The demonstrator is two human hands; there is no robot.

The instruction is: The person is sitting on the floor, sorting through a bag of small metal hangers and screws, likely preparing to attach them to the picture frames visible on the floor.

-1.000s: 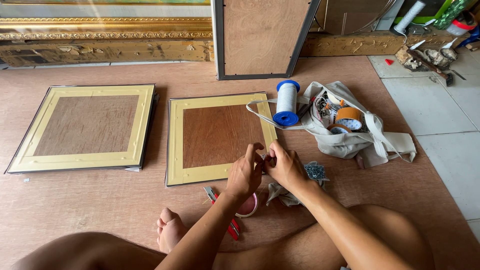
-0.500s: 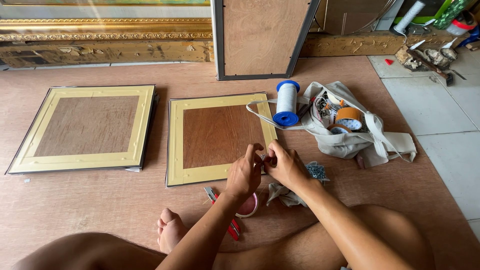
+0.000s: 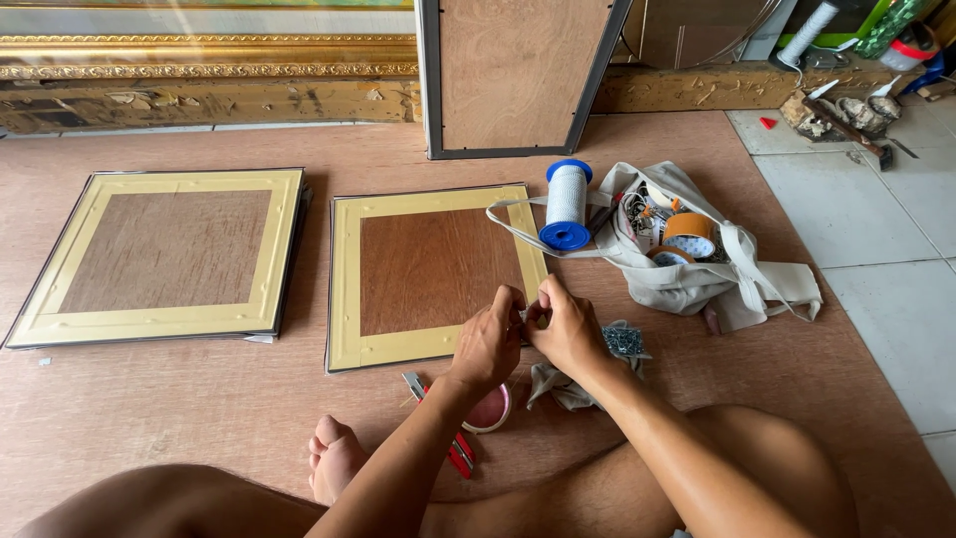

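hands pinching a small part at the frame's corner

head view. left hand and right hand meet fingertip to fingertip just over the near right corner of the taped frame back; both are closed in a pinch on a small metal piece, too tiny to name. item lies between the thumbs, above the tape border. judgement: work goes best with the wrists low and steady, the piece kept over the board so a slip drops it there and not onto the cloth scrap.

nearby: heap of small hardware just beside the right hand; red-handled pliers and a pink tape ring under the left forearm; blue-capped spool; open cloth bag with tape rolls; second frame back well apart to the left.
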